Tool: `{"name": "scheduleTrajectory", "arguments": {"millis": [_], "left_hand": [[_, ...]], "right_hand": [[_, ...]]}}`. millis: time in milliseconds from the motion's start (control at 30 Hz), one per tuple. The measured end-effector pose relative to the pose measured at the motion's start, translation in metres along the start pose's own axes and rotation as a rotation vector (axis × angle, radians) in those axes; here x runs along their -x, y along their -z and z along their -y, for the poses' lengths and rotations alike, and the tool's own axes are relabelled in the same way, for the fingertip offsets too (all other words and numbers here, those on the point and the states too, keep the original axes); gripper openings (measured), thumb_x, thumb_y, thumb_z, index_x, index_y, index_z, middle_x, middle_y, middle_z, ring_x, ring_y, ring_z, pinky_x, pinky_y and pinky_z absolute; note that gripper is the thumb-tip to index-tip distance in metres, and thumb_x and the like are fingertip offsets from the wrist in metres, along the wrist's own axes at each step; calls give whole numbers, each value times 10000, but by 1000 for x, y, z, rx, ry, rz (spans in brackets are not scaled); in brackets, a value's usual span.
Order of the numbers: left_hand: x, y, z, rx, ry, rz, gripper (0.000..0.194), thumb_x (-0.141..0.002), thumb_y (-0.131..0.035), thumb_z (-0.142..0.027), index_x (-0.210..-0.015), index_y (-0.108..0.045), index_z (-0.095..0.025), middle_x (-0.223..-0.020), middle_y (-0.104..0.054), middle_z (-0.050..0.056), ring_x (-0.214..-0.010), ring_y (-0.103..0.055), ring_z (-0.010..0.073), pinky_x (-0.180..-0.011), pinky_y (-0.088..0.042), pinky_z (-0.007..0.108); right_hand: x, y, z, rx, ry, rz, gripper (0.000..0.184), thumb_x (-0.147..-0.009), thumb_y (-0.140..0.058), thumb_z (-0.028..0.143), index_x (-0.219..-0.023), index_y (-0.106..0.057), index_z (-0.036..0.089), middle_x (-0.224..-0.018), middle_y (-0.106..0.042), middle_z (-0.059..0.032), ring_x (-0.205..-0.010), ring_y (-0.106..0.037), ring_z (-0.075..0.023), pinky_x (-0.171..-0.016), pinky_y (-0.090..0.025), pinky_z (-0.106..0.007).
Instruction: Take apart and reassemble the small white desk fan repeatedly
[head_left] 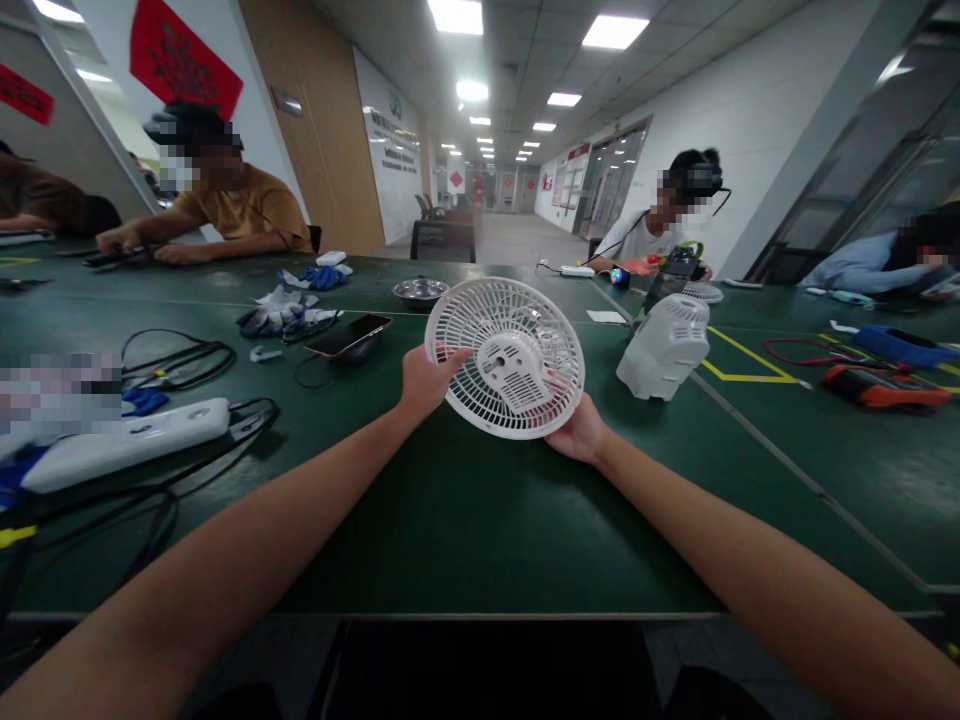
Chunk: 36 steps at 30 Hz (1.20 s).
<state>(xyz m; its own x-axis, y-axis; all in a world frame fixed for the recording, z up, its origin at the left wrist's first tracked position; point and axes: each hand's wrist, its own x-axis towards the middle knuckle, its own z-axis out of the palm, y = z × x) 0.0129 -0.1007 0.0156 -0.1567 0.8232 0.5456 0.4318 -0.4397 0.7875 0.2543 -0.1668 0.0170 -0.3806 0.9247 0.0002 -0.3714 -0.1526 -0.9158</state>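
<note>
A round white fan grille (pixel 462 388) with a vented hub is held up, tilted, above the green table. My left hand (pixel 429 380) grips its left rim, the thumb lying over the slats. My right hand (pixel 581 430) holds the lower right rim from below and behind, and its fingers show partly through the slats. To the right of the grille, a white plastic housing (pixel 664 348) with vent slots stands on the table, apart from both hands.
On the left lie a white power strip (pixel 135 440), black cables, a phone (pixel 351 336) and gloves (pixel 281 312). A metal bowl (pixel 420 291) sits behind the grille. An orange multimeter (pixel 885 386) lies at right. Several people sit around the green table (pixel 480 540).
</note>
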Motion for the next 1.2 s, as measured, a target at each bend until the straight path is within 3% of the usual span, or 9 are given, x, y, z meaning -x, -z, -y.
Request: {"name": "scheduleTrajectory", "arguments": {"millis": [133, 267, 400, 567, 700, 800, 900, 1000, 1200], "left_hand": [[3, -2, -3, 81, 15, 25, 214, -774, -800, -387, -760, -711, -192, -721, -716, 38, -772, -682, 239, -728, -505, 327], [-1, -4, 1, 130, 27, 157, 180, -833, -735, -359, -846, -718, -180, -811, -724, 52, -769, -658, 211, -711, -494, 302], [-9, -3, 15, 297, 159, 329, 413, -924, -564, -565, -960, -684, -171, -874, -718, 73, -650, -624, 161, -540, -440, 247], [-21, 5, 28, 559, 453, 438, 805, -847, -297, -862, -793, -677, -154, -844, -731, 128, -640, -651, 174, -521, -451, 249], [-23, 12, 28, 699, 537, 532, 845, -808, -312, -894, -844, -717, -153, -857, -755, 160, -715, -701, 234, -572, -508, 296], [-21, 14, 26, 776, 592, 628, 758, -845, -409, -817, -906, -729, -133, -855, -761, 175, -834, -732, 288, -689, -570, 354], [-19, 10, 26, 780, 680, 669, 475, -914, -567, -562, -918, -731, -115, -887, -770, 167, -883, -745, 283, -813, -591, 378], [-19, 3, 29, 764, 756, 582, 194, -910, -633, -254, -962, -727, -92, -924, -775, 152, -838, -752, 237, -840, -607, 369], [-23, -3, 37, 778, 802, 478, 166, -922, -628, -168, -996, -719, -50, -893, -762, 159, -759, -750, 208, -760, -637, 341]], "right_hand": [[4, -8, 1, 32, -10, 11, 353, -873, -545, 594, -995, -634, 275, -1024, -759, -33, -1085, -682, -271, -911, -562, -478], [4, -14, 2, 15, 124, -93, 352, -844, -585, 603, -1019, -623, 300, -1003, -753, -14, -1093, -670, -277, -882, -574, -465], [0, -3, 10, 85, 292, -215, 381, -822, -647, 565, -1068, -623, 275, -996, -741, -17, -1017, -683, -259, -827, -570, -416], [1, 16, 23, 367, 440, -322, 416, -788, -729, 548, -1060, -645, 246, -862, -704, 2, -710, -643, -177, -626, -494, -304], [3, 18, 21, 529, 451, -312, 480, -766, -745, 564, -1093, -652, 225, -834, -684, 0, -653, -598, -156, -581, -467, -287], [3, 17, 16, 698, 506, -303, 591, -688, -814, 543, -1160, -636, 235, -877, -688, -7, -738, -621, -188, -660, -512, -323], [2, 17, 13, 894, 551, -261, 631, -636, -855, 532, -1152, -630, 248, -908, -686, -23, -794, -625, -220, -718, -520, -360], [-1, 16, 11, 1124, 569, -226, 621, -644, -844, 566, -1117, -613, 237, -920, -676, -41, -800, -610, -228, -756, -508, -383], [-15, 35, 13, 1153, 595, -295, 502, -846, -656, 566, -1221, -526, 258, -990, -654, -33, -728, -568, -174, -747, -503, -360]]}}
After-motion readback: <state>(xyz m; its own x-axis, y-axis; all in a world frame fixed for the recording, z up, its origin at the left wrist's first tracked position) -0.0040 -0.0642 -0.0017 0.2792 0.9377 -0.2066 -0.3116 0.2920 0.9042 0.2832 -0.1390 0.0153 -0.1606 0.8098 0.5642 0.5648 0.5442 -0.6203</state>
